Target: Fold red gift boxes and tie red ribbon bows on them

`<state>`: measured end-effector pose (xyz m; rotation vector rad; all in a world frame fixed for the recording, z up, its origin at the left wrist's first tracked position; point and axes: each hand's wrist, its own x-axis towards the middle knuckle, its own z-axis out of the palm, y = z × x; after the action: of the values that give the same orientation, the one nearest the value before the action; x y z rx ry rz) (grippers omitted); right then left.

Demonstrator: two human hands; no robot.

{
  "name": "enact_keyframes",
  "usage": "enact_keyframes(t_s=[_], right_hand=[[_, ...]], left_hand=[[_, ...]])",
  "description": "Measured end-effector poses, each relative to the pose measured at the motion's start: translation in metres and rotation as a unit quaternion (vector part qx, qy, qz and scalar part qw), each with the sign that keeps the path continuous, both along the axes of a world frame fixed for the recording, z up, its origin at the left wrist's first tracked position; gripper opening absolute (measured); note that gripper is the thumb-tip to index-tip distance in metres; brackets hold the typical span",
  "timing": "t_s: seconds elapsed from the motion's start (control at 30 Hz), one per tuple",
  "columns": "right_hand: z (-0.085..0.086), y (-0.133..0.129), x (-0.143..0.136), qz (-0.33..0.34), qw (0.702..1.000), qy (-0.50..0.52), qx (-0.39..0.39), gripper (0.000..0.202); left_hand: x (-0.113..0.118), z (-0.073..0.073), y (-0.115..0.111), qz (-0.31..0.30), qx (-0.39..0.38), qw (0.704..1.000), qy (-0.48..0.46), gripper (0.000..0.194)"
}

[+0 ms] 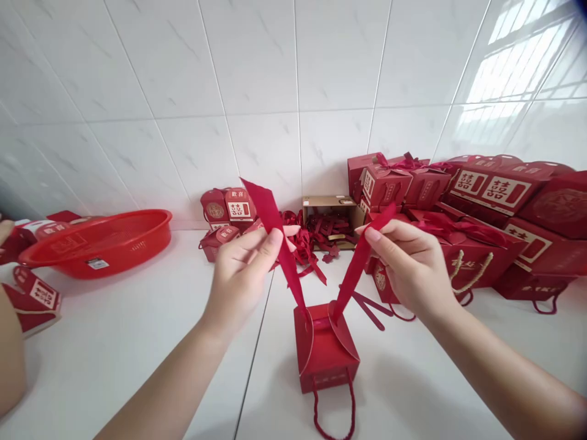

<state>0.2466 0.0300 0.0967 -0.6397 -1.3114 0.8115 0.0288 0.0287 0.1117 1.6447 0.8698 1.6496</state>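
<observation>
Both hands are up over the work & well apart: L hand has thumb & fingers pinched on one end of a red ribbon, R hand likewise pinched on the other end. The ribbon runs down from each to the top of a small red box, which sits upright on the white surface in front of the person, b/w & below the hands. The 2 ends spread in a V, prob. so they stay untangled & about even; a short bit of ribbon shows b/w the curved flaps, so the pull likely draws those inward. Nobody grips the box itself (its own wt. & the table seem enough to steady it). Its cord handle hangs down on the near side, prob. out of the ribbon's way. Loose ribbons & an open carton of dark red pieces lie behind, approx. midway b/w the hands, handy for either. Stacked red boxes crowd the R by the tiled wall, prob. to save room; a red basin is off L, nr. another person's arm at the edge.
</observation>
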Motion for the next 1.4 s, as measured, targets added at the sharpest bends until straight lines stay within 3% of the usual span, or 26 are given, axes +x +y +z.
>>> enact_keyframes(t_s=[0.1, 0.3, 0.43, 0.57, 0.63, 0.7, 0.83, 1.0, 1.1, 1.17, 1.23, 1.27, 1.33, 1.4], right_hand=[[0.007, 0.001, -0.010, 0.028, 1.000, 0.003, -0.010, 0.020], [0.011, 0.001, -0.021, 0.012, 1.000, 0.019, -0.001, 0.021], [0.017, 0.002, -0.025, 0.062, 0.997, -0.009, -0.036, 0.019], [0.017, 0.004, -0.026, 0.141, 0.989, -0.049, -0.002, 0.012], [0.013, 0.007, -0.024, 0.201, 0.977, -0.058, 0.041, 0.016], [0.008, 0.009, -0.021, 0.219, 0.969, -0.079, 0.078, 0.021], [0.003, 0.013, -0.013, 0.145, 0.952, -0.174, 0.206, 0.025], [-0.003, 0.017, -0.004, 0.041, 0.853, -0.329, 0.403, 0.034], [-0.008, 0.020, -0.002, -0.019, 0.808, -0.373, 0.456, 0.037], [-0.011, 0.021, -0.003, -0.034, 0.811, -0.368, 0.454, 0.036], [-0.013, 0.018, -0.005, -0.033, 0.852, -0.328, 0.407, 0.034], [-0.014, 0.016, -0.005, -0.040, 0.881, -0.295, 0.367, 0.032], [-0.019, 0.008, 0.000, -0.079, 0.937, -0.230, 0.251, 0.025], [-0.031, -0.002, 0.016, -0.132, 0.963, -0.201, 0.118, 0.017]], left_hand=[[0.006, 0.003, 0.002, -0.025, -0.019, 0.999, 0.016, 0.029], [0.016, 0.008, -0.002, -0.088, -0.027, 0.996, 0.020, 0.029], [0.019, 0.012, -0.004, -0.155, -0.042, 0.982, 0.095, 0.033], [0.022, 0.016, -0.005, -0.148, -0.075, 0.968, 0.189, 0.031], [0.022, 0.018, -0.005, -0.134, -0.081, 0.967, 0.203, 0.027], [0.020, 0.019, -0.005, -0.126, -0.096, 0.965, 0.207, 0.022], [0.011, 0.017, -0.001, -0.177, -0.157, 0.954, 0.186, 0.021], [-0.001, 0.014, 0.004, -0.258, -0.250, 0.930, 0.077, 0.024], [-0.003, 0.013, 0.002, -0.280, -0.243, 0.922, 0.114, 0.025], [0.000, 0.012, -0.004, -0.231, -0.171, 0.931, 0.223, 0.023], [0.003, 0.010, -0.013, -0.097, -0.019, 0.934, 0.342, 0.018], [0.003, 0.008, -0.018, -0.013, 0.070, 0.918, 0.390, 0.015], [-0.003, 0.001, -0.028, 0.134, 0.210, 0.855, 0.455, 0.012], [-0.021, -0.010, -0.036, 0.217, 0.247, 0.795, 0.510, 0.013]])
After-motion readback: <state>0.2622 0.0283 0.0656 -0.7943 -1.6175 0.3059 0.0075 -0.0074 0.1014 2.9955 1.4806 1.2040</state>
